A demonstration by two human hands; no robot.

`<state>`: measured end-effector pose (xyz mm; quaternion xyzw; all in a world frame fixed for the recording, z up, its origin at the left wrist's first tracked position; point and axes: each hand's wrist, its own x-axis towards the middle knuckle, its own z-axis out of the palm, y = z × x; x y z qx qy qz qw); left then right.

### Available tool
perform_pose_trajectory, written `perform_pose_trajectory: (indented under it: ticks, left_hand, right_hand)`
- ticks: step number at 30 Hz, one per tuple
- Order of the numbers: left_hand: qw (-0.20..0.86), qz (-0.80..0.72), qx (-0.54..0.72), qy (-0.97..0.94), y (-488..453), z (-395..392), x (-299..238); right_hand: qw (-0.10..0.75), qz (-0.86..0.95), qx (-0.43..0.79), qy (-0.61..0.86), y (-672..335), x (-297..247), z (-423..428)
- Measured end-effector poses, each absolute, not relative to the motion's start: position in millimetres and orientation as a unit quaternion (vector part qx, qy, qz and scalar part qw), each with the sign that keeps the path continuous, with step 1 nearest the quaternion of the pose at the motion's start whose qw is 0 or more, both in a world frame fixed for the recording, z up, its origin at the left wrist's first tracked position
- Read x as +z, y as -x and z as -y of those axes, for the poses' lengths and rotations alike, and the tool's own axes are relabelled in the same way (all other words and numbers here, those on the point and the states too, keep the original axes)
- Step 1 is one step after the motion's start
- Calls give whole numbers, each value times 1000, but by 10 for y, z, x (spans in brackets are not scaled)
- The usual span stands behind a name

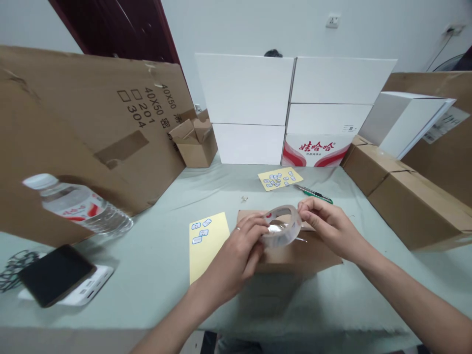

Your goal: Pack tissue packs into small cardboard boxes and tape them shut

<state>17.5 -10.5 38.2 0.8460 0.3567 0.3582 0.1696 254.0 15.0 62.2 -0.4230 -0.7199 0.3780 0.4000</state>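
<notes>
Both hands on a clear tape roll [282, 226], held just above a small flat cardboard box [295, 258] at mid-tabletop [155, 275].

- Left hand [236, 258]: fingers [258, 230] curled round the roll's 8 o'clock side, gripping it. Ring on one finger.
- Right hand [328, 226]: fingers [307, 212] pressed together, pinching the roll's rim at 3 o'clock.
- Roll is tilted with the open core facing up toward the camera. Can't tell whether it touches the box.

Around it, clock directions from the roll:
- 9 o'clock, just beside the box: yellow sheet [206, 246] with a few small stickers at its top.
- 12 o'clock: second yellow sheet [280, 178] with more stickers.
- 1 o'clock: green pen-like tool [313, 193] lying flat, next to that sheet.
- 9 o'clock, far: water bottle [77, 204] on its side.
- 8 o'clock: black phone [55, 274] stacked on a white power bank [92, 285].
- 10–11 o'clock: big cardboard sheet [73, 123] leaning, with a small open carton [195, 140] at its right end.
- 12 o'clock, back edge: stacked white boxes [245, 88], and a red-printed box [317, 150] low on the right.
- 3 o'clock: brown cartons [405, 196] along the right edge.
</notes>
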Motion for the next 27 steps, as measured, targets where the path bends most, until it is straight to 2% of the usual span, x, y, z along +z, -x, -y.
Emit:
perform_pose_trajectory:
  ticks: [5, 10, 17, 22, 24, 27]
  left_hand:
    - [72, -381, 409, -826, -133, 132, 612]
    - [5, -414, 411, -812, -157, 174, 894]
    - [163, -537, 261, -785, -73, 70, 1028]
    - [413, -504, 391, -650, -62, 65, 811]
    - [393, -511, 431, -632, -68, 110, 740]
    - [237, -533, 393, -711, -53, 170, 788]
  right_hand:
    - [365, 679, 447, 453, -2523, 522, -171]
    - [358, 718, 360, 476, -2445, 451, -155]
    - [352, 739, 308, 485, -2497, 434, -191]
    - [361, 748, 262, 491, -2572, 381, -194]
    - [362, 756, 253, 483, -2566, 359, -188]
    - [350, 777, 225, 473, -2531, 353, -177]
